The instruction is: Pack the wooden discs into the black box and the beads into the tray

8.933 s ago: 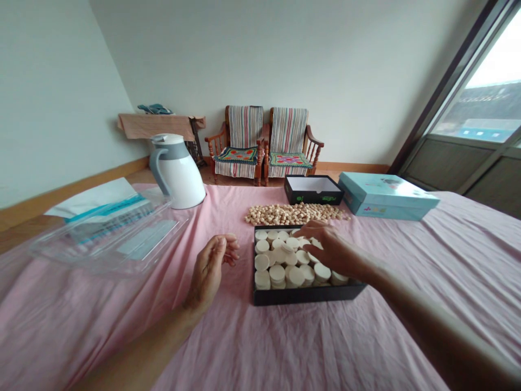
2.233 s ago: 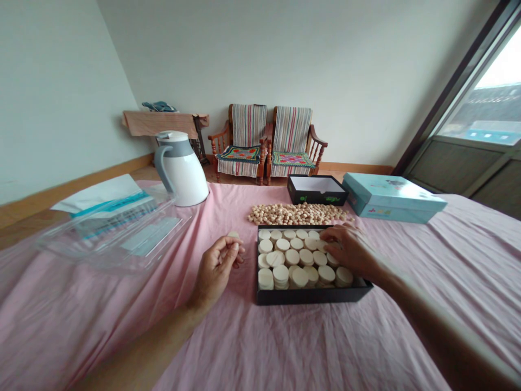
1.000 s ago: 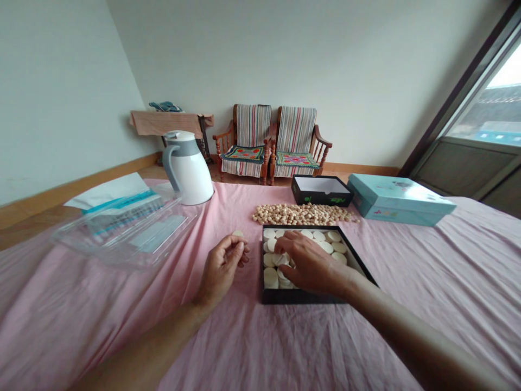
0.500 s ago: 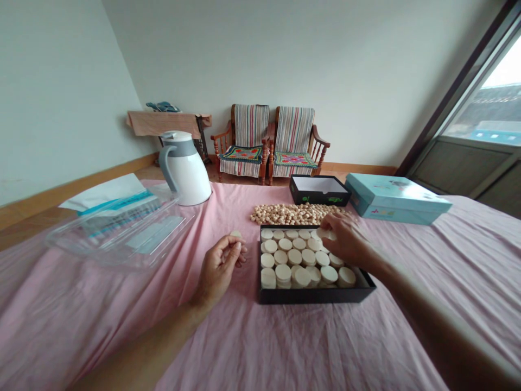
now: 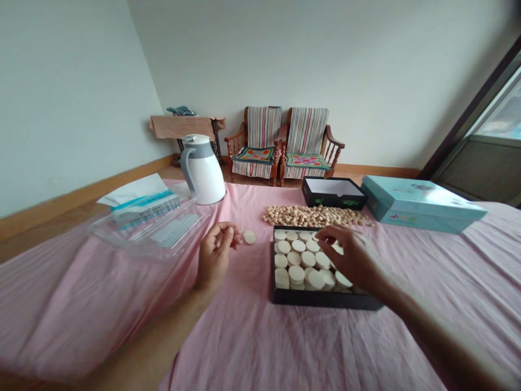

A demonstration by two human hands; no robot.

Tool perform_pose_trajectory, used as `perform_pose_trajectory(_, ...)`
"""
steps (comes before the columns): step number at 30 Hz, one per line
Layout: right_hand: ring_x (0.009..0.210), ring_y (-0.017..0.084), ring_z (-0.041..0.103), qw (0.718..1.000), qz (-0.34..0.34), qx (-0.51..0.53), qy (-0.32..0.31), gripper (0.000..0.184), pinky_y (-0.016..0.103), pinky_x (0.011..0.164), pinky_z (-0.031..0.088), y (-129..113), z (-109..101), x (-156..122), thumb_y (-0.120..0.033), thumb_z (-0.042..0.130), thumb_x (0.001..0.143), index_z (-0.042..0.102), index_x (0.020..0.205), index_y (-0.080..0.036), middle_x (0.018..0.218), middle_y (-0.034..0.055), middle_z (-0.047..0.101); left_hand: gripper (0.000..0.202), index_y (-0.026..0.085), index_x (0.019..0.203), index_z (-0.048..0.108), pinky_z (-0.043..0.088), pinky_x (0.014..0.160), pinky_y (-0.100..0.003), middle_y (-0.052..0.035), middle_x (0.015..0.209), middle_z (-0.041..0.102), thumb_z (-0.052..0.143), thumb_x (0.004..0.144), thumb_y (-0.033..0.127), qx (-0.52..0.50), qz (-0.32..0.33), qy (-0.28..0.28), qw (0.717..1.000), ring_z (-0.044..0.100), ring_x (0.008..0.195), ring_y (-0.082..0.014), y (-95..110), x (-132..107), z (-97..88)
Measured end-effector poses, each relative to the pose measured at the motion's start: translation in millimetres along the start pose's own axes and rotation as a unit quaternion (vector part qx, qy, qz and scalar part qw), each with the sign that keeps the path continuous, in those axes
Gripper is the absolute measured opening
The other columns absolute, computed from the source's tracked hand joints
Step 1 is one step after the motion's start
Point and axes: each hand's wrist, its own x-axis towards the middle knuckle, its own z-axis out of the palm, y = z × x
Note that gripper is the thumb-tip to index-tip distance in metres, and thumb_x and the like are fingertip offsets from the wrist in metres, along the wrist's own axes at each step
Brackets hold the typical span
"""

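Observation:
My left hand [image 5: 214,254] hovers over the pink cloth with loosely curled fingers and nothing visible in them. Just right of its fingertips, a pale round disc [image 5: 249,237] lies on the cloth, seemingly with another beneath it. A black box [image 5: 325,298] holds rows of similar discs [image 5: 296,273], many of them stacked. Over the box's back right part is my right hand [image 5: 350,255], thumb and bent fingers apart, with fingertips close to the discs. It hides part of the rows; whether it touches a disc I cannot tell.
Behind the box lies a strip of small tan nut-like pieces [image 5: 313,215]. Beyond are a black box lid or tray [image 5: 334,198] and a light-blue box [image 5: 423,203]. On the left stand a white-grey jug [image 5: 207,176] and a clear plastic container [image 5: 142,239]. Two chairs stand farther back.
My left hand has drawn away from the disc, which now shows on the cloth. The disc seen in my right hand no longer shows between its fingers. The view has swung left.

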Motion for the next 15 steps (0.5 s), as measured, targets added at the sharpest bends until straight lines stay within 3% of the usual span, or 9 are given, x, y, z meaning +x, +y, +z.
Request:
perform_pose_trajectory(5,0.081,0.017,0.059,0.994,-0.089,-0.018,-0.059,0.014,0.027,0.074,0.043,-42,14,27,-0.015,0.051,0.083,0.065,0.084,-0.017,0.082,0.0052,0.065,0.023,0.015,0.093,0.058,0.046,0.057,-0.022,-0.0019,0.079,0.062,0.058,0.082,0.034,0.031,-0.019,-0.017,0.999,0.057,0.063,-0.0106,-10,3,-16.1)
perform_pose_trajectory(10,0.093,0.022,0.062,0.960,-0.173,-0.111,-0.188,0.019,0.032,0.082,0.046,-83,46,72,-0.015,0.053,0.081,0.069,0.091,-0.014,0.094,0.0125,0.068,0.025,0.014,0.094,0.058,0.045,0.053,-0.022,-0.0021,0.078,0.061,0.055,0.082,0.037,0.060,-0.028,-0.013,0.998,0.058,0.060,-0.0112,-26,7,-25.6)
perform_pose_trajectory(15,0.094,0.029,0.065,0.921,-0.137,-0.197,-0.307,0.029,0.038,0.073,0.052,-107,85,99,-0.013,0.055,0.078,0.066,0.104,-0.010,0.104,0.0193,0.067,0.025,0.014,0.092,0.058,0.044,0.052,-0.022,-0.0017,0.074,0.061,0.054,0.082,0.036,0.081,-0.038,-0.020,0.996,0.058,0.059,-0.0119,-29,7,-28.2)
